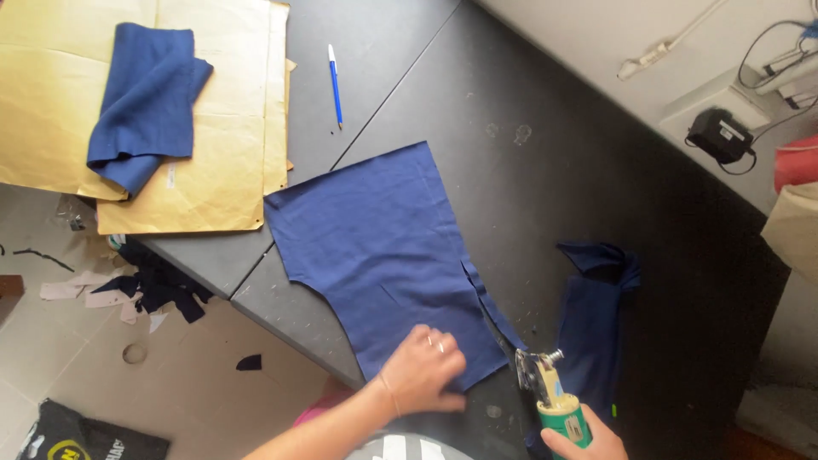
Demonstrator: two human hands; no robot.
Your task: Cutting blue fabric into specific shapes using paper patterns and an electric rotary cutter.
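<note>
**Soft navy cloth pinned flat beside the cutter**

The navy fabric panel (388, 255) lies on the dark bench (596, 187), light and limp (prone to bunching). Left hand (422, 373) presses its near edge, fingers spread flat; right hand (588, 441) grips the electric rotary cutter (550, 396) at the cut edge

A dark grey scuffed tabletop (554, 111) stands over a pale tiled floor (77, 358) littered with fabric scraps (158, 290); a white wall (596, 34) runs behind.
</note>
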